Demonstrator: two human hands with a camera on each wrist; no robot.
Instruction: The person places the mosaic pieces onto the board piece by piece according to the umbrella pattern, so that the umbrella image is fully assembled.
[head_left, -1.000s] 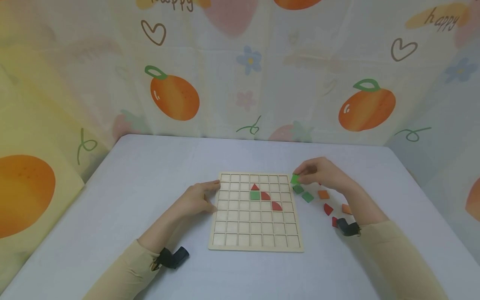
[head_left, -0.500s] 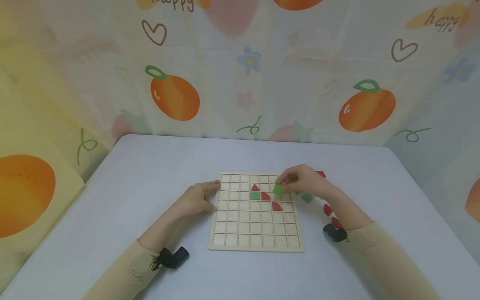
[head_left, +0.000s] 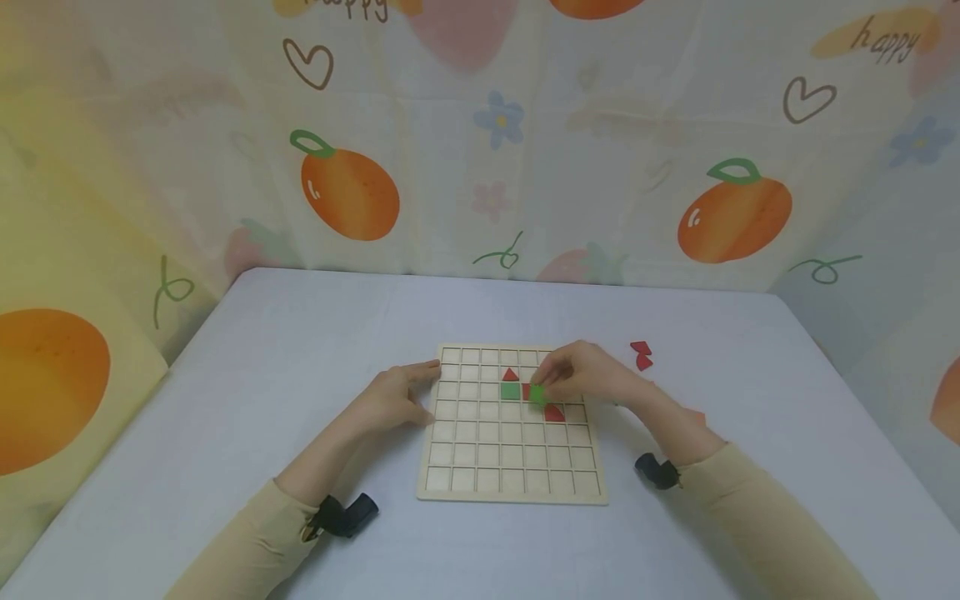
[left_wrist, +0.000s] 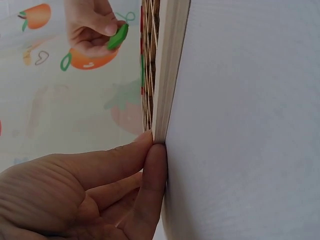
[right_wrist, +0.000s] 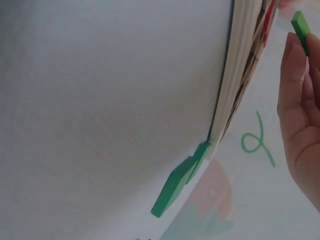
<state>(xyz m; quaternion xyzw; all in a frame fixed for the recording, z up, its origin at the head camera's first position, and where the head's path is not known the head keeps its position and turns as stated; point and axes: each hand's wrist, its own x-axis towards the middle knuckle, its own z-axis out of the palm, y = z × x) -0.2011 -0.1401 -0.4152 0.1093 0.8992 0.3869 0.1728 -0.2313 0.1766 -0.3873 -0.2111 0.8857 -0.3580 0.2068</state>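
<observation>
Gripping green piece [head_left: 537,395] in fingers of right hand [head_left: 585,372], raised over board [head_left: 512,433] at one o'clock from centre. Touching board's edge between nine and ten o'clock with loosely extended fingers of left hand [head_left: 386,400]. At twelve o'clock, green square [head_left: 510,391]. On tabletop [head_left: 337,317], towards two o'clock, red pieces [head_left: 644,362].
</observation>
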